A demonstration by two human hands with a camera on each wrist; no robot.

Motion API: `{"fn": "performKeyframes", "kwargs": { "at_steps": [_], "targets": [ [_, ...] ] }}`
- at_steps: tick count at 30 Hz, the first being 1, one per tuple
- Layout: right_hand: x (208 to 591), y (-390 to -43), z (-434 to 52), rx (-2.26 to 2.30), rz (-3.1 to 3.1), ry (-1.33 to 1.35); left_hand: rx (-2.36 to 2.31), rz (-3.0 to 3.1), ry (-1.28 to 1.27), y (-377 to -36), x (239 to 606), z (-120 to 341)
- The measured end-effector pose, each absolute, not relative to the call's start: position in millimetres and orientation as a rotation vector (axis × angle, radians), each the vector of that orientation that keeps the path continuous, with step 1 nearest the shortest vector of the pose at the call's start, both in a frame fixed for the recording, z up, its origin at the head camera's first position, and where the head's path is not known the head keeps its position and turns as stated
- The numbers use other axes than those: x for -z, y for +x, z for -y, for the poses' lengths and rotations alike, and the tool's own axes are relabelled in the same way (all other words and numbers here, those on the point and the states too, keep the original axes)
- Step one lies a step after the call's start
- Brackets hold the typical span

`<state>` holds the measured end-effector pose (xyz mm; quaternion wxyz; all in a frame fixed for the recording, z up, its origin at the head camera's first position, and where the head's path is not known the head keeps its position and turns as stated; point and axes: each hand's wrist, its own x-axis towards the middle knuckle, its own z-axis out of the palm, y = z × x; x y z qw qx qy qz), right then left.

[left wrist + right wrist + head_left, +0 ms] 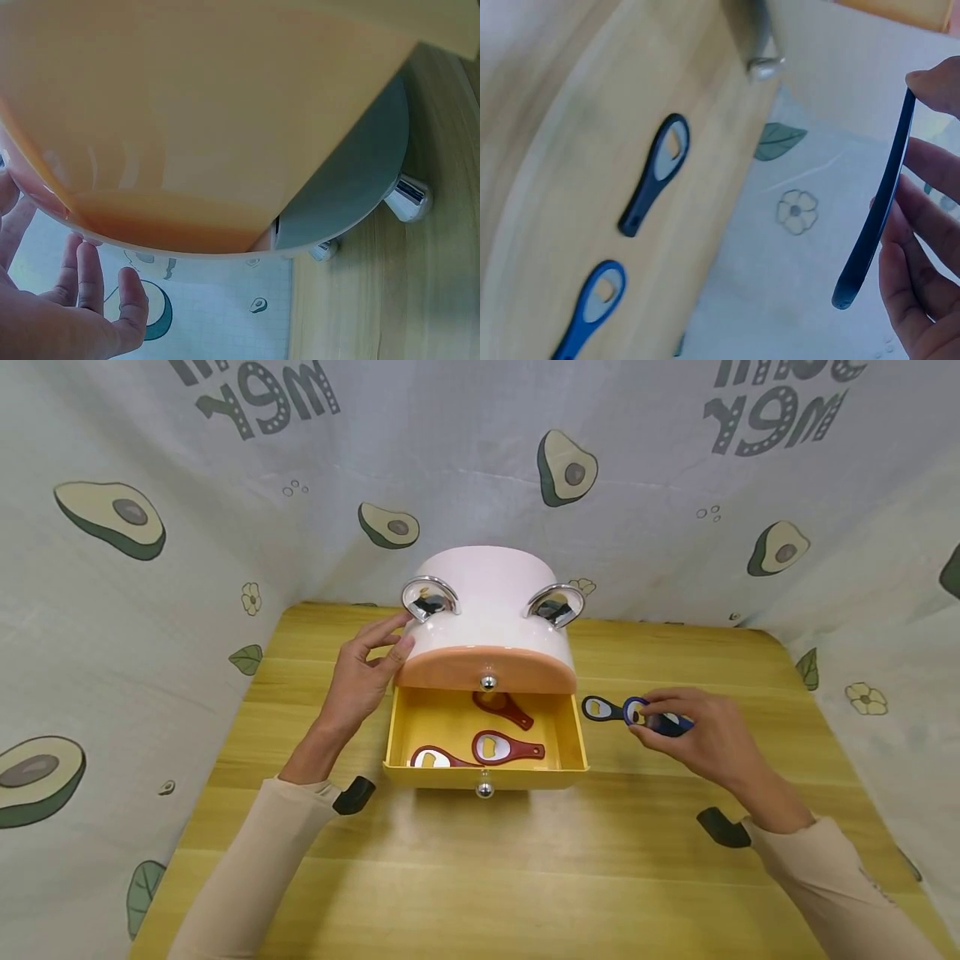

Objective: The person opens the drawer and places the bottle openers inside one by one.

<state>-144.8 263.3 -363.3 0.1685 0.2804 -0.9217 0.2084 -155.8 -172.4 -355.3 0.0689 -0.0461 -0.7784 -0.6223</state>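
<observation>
One blue bottle opener (pixel 874 202) is pinched edge-on between the thumb and fingers of the right hand (pixel 701 735), held just above the table (pixel 525 877) to the right of the open yellow drawer (pixel 486 770). It is thin and flat, dark blue, with a rounded handle end. Two more openers, one black (pixel 654 174) and one blue (pixel 591 309), lie flat on the table nearby. Three red openers (pixel 506 747) rest inside the drawer. The left hand (pixel 360 677) lies open, fingers straight, against the side of the pink-and-white cabinet (pixel 491 610), probably to steady it.
</observation>
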Motion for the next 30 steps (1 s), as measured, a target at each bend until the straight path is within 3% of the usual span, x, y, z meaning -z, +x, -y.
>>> {"fn": "performKeyframes", "kwargs": {
  "at_steps": [16, 30],
  "targets": [
    [308, -126, -191, -0.706, 2.587, 1.008, 1.893, 2.334, -0.151, -156, 358, 174],
    [320, -113, -94, -0.846, 2.597, 1.234, 1.894, 2.298, -0.180, -157, 359, 176]
  ]
}}
